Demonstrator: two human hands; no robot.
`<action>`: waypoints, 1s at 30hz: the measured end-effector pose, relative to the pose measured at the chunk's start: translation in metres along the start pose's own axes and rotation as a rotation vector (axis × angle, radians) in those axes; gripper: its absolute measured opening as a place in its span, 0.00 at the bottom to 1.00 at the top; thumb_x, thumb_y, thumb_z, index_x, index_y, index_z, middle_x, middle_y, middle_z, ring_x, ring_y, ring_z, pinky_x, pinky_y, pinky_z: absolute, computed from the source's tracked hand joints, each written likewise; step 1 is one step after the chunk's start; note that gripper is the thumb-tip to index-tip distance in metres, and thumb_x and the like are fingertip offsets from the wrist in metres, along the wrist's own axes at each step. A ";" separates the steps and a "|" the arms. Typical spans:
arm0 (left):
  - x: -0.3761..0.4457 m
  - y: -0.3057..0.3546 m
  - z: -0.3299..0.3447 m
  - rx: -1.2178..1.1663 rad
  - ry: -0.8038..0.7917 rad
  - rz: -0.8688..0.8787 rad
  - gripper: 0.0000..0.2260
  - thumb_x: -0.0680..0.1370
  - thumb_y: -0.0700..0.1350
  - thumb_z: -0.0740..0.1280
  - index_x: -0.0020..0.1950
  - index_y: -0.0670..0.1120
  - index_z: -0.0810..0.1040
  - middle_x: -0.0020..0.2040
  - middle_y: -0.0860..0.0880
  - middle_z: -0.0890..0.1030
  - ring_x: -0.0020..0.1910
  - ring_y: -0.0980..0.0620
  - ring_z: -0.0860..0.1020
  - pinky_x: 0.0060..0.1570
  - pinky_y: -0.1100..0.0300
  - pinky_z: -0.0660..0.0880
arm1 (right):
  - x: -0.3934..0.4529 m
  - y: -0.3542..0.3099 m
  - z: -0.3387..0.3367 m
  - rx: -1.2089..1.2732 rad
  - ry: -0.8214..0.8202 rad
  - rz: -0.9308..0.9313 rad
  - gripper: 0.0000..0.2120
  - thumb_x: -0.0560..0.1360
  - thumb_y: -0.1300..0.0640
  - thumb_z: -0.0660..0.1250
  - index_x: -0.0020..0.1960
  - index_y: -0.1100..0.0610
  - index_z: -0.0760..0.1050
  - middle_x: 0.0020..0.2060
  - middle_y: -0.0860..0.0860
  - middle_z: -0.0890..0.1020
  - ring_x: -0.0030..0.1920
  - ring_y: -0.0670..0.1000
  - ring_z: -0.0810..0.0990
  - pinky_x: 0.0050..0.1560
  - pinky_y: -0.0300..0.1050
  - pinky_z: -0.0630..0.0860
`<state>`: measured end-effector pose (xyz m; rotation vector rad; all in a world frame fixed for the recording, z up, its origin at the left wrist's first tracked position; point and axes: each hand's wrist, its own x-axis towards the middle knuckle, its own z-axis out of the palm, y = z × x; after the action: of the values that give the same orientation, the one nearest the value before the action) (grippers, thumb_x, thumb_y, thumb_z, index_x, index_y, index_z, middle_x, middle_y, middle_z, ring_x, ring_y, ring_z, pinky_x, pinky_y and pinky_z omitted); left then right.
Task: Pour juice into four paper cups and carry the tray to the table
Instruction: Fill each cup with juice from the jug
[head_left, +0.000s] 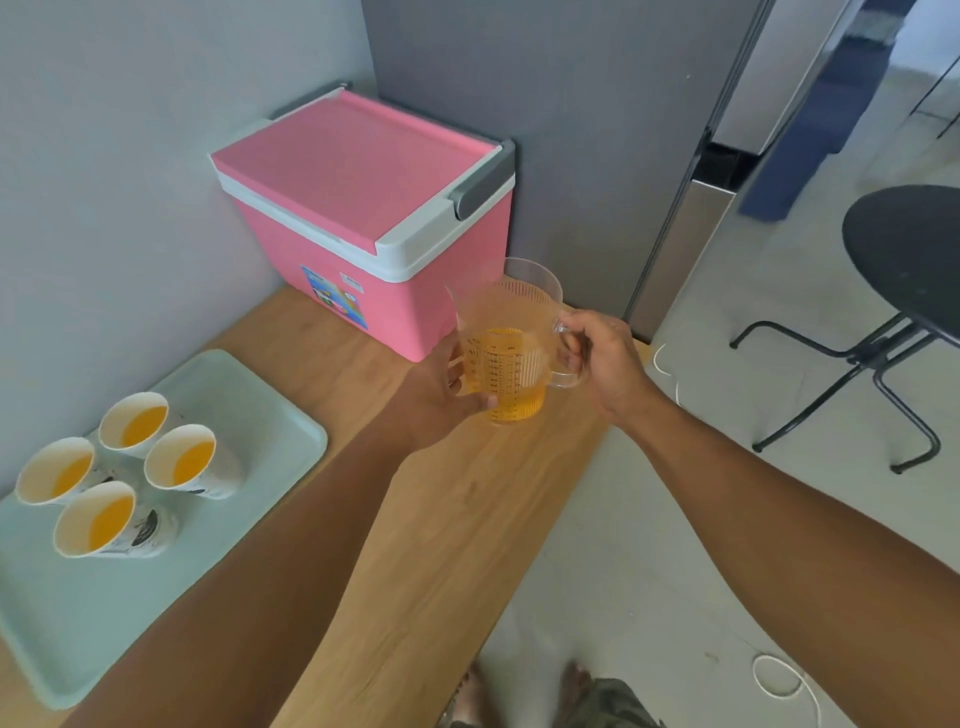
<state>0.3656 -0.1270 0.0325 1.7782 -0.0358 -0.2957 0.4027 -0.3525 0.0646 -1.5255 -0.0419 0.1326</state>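
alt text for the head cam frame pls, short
Both hands hold a clear measuring jug partly full of orange juice above a wooden counter: right hand on the handle, left hand around the body. To the left, four paper cups holding juice stand on a pale green tray; a closed pink cooler sits behind.

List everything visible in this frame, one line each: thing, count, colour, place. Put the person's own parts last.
white paper cups: four, orange juice inside, clustered on the tray's far left end
pale green plastic tray: one, on the counter at left
clear plastic measuring jug: one, part full of orange juice, held above the counter
pink cooler box with white rim: one, lid closed, far end of the counter
wooden counter: one, light brown, centre
grey fridge: one, behind the cooler
black round chair: one, on the floor at right
left hand: supports the jug's body
right hand: grips the jug's handle
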 end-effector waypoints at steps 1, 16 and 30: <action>0.006 0.001 0.000 0.002 0.003 -0.007 0.38 0.72 0.36 0.79 0.78 0.50 0.65 0.70 0.51 0.76 0.71 0.49 0.75 0.73 0.45 0.71 | 0.007 0.001 -0.001 -0.005 0.000 -0.001 0.20 0.77 0.51 0.63 0.26 0.51 0.67 0.25 0.51 0.69 0.31 0.51 0.66 0.40 0.48 0.69; 0.062 0.010 0.023 0.068 0.220 -0.148 0.41 0.74 0.37 0.78 0.81 0.48 0.60 0.74 0.52 0.72 0.74 0.51 0.69 0.75 0.52 0.67 | 0.102 0.016 -0.028 0.015 -0.198 0.029 0.21 0.77 0.51 0.61 0.26 0.53 0.64 0.24 0.51 0.67 0.30 0.51 0.66 0.41 0.50 0.67; 0.086 -0.005 0.049 0.105 0.407 -0.208 0.40 0.72 0.41 0.80 0.78 0.51 0.63 0.70 0.52 0.74 0.73 0.49 0.71 0.73 0.46 0.70 | 0.141 0.021 -0.039 -0.017 -0.282 0.061 0.21 0.74 0.51 0.61 0.23 0.51 0.63 0.22 0.50 0.65 0.27 0.51 0.65 0.38 0.48 0.65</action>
<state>0.4375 -0.1888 0.0025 1.9198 0.4321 -0.0764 0.5460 -0.3749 0.0338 -1.5157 -0.2212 0.3969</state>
